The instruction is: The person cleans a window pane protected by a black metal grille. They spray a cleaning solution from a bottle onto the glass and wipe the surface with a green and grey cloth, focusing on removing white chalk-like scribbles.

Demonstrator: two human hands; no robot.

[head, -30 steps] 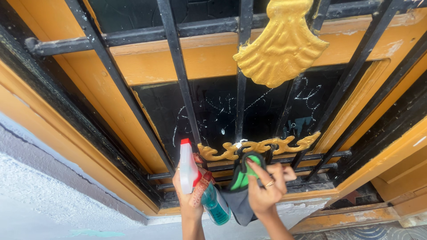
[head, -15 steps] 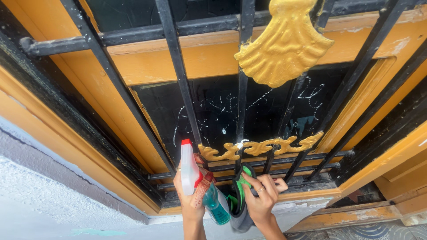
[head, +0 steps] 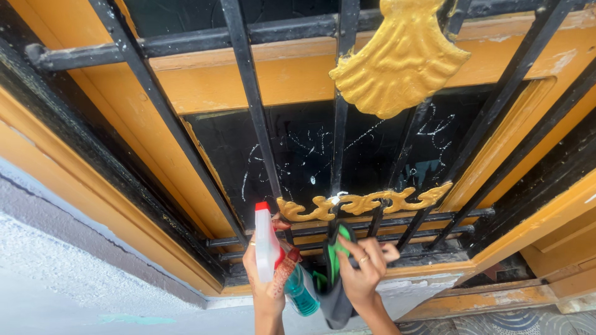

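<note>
We're up against a window set in an orange-painted wooden frame (head: 248,80), with black iron bars (head: 251,105) running across dark glass (head: 304,149), and a rough grey-white wall (head: 68,273) off to one side.

Closest to the camera, two bare hands come up from the bottom edge. The left hand (head: 267,279) is wrapped tight around a spray bottle (head: 268,248), its white head and red nozzle tip pointing up toward the bars, the teal body (head: 302,291) hanging below the palm. Right beside it, the right hand (head: 363,273), a ring showing on one finger, is closed on a cloth (head: 335,273) that's green on one face and dark grey on the other, the grey part drooping below the wrist. The cloth's top edge presses up at the lower horizontal bars.

Just beyond the fingers sits a gold scrollwork ornament (head: 366,201) fixed across the bars. Behind it the glass carries thin white streaks and specks. Farther up, a big gold shell-shaped ornament (head: 400,62) hangs on the central bar, in front of the orange crosspiece.
</note>
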